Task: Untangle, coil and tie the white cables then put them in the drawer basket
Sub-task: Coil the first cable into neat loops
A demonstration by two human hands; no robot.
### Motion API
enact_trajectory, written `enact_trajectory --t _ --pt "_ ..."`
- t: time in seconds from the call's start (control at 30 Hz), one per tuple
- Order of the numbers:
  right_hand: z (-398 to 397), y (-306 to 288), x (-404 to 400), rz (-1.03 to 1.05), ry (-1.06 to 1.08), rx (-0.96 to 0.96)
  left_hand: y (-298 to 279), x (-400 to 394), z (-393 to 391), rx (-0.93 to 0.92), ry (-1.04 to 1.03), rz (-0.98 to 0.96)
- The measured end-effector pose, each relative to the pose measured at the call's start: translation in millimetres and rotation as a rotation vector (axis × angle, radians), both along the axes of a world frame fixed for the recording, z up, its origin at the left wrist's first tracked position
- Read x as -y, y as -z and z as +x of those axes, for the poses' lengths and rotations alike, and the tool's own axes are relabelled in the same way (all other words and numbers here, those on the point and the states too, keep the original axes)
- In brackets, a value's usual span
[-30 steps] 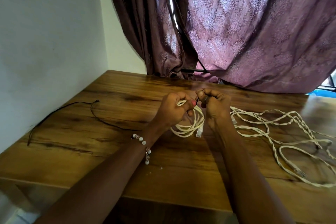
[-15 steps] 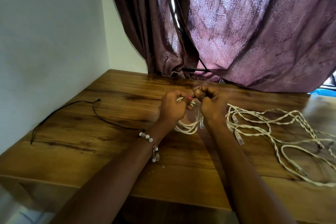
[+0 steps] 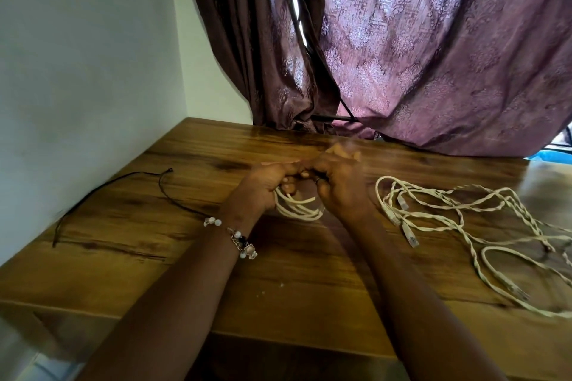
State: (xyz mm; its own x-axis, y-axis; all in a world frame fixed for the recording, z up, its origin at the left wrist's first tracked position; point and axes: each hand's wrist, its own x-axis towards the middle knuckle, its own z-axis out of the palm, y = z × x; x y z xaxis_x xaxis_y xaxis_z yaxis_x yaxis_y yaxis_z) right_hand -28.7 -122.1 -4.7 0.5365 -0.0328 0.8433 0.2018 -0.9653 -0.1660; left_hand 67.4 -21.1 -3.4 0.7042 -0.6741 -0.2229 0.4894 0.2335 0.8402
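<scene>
Item one, coiled white cable (image 3: 297, 209): your left hand (image 3: 263, 187) grips the top of the coil with its fingers curled round the gathered loops, and the loops hang below your knuckles toward the table (image 3: 198, 257); this grip appears meant to keep the turns bunched so that they do not spring apart while a tie goes on. Item two, your right hand (image 3: 337, 185): it sits just beside the left, fingertips meeting it over the top of the coil, fingers curled inward; whether it pinches a tie or the cable's own end you cannot tell, since the fingertips are blurred and turned away. The two hands close together suggest the binding step on this coil. Item three, loose white cables (image 3: 464, 216): they lie spread and twisted on the table to the outer side of your right hand, apart from it, with several plug ends (image 3: 399, 216) nearest your right wrist; likely still to be untangled. Item four, thin black cord (image 3: 123, 182): lies on the table well off to the outer side of your left hand, untouched. Drawer basket: not in view.
</scene>
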Motion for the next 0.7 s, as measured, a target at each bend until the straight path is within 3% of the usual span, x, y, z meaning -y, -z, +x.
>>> enact_trajectory --t 0.2,0.37,0.5,0.6,0.7 --pt "-0.2 6.0 9.9 0.101 -0.054 0.016 -1.5 -0.6 -3.4 0.089 -0.02 -0.027" --pt "-11.5 -3.0 6.8 0.697 -0.223 0.052 -6.1 -3.0 -13.0 0.201 -0.01 -0.065" --pt "-14.0 -5.6 4.4 0.93 -0.309 0.051 -8.4 -1.9 -18.6 0.263 -0.018 -0.076" --pt "-15.6 -6.0 4.1 0.885 -0.302 0.036 -6.4 -1.5 -18.1 0.301 -0.027 -0.062" --pt "-11.5 -2.9 6.8 0.578 -0.189 0.002 -1.4 -0.6 -14.4 0.233 -0.047 -0.064"
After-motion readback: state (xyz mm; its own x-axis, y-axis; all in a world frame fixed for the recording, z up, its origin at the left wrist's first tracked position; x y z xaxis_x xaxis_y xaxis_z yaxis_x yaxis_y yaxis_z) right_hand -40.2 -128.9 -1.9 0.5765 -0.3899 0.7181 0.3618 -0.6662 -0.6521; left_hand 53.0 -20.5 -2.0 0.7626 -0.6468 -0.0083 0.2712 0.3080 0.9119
